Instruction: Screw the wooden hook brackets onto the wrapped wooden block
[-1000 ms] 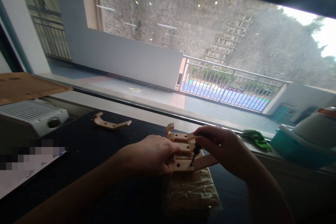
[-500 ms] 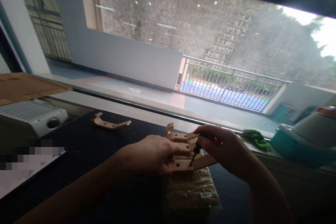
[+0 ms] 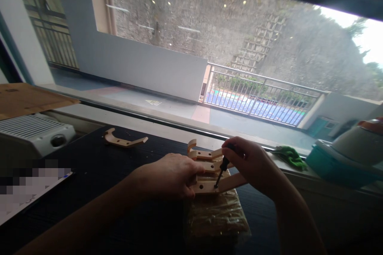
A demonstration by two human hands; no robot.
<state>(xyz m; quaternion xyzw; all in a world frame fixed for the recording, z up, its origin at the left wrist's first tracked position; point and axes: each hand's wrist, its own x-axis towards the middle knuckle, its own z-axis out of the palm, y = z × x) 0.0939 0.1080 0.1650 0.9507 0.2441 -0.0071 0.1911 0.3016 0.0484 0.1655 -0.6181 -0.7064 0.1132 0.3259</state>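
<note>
A small wooden assembly (image 3: 206, 171) of curved, drilled pieces lies on the black table (image 3: 98, 175). My left hand (image 3: 167, 177) grips its left side, fingers closed on the wood. My right hand (image 3: 254, 163) is closed round a small black-handled screwdriver (image 3: 220, 171), whose tip points down at the lower wooden piece. A clear bag of wooden parts (image 3: 217, 217) lies just in front of the assembly.
A separate curved wooden piece (image 3: 124, 139) lies at the far left of the table. A white device (image 3: 32, 133) and a brown board (image 3: 26, 97) stand left. A green cloth (image 3: 289, 155) and a teal and white appliance (image 3: 350, 155) sit right, by the window sill.
My right hand has risen slightly and tilted the screwdriver a little more upright over the wood. My left hand has kept its grip.
</note>
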